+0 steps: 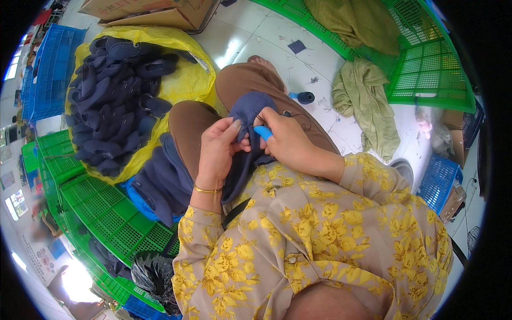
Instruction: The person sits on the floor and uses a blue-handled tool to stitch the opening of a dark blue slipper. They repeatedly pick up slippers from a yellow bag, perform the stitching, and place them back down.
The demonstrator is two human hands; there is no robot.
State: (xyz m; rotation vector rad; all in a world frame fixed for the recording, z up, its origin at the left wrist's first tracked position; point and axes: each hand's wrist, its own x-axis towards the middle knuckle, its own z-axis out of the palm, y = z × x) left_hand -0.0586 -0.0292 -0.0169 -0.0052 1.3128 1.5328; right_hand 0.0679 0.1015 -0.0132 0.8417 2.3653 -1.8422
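Observation:
Over my lap I hold a navy cloth piece (254,103), soft and rounded at its far end. It looks like a fabric slipper or shoe upper. My left hand (217,143) pinches its near left edge between thumb and fingers. My right hand (285,134) is closed on its right side, a blue wrap (263,132) around one finger. Any needle between the fingers is too small to make out. A dark thread runs to the right of the right hand. Beside my left thigh lies a stack of flat navy cloth pieces (160,181).
At the left, a yellow sack (184,82) holds a heap of navy slipper-like pieces (114,106). Green plastic baskets (114,216) stand at the lower left and upper right. A dark thread spool (305,97) lies on the tiled floor near an olive cloth (368,101). A cardboard box (154,13) is at the far edge.

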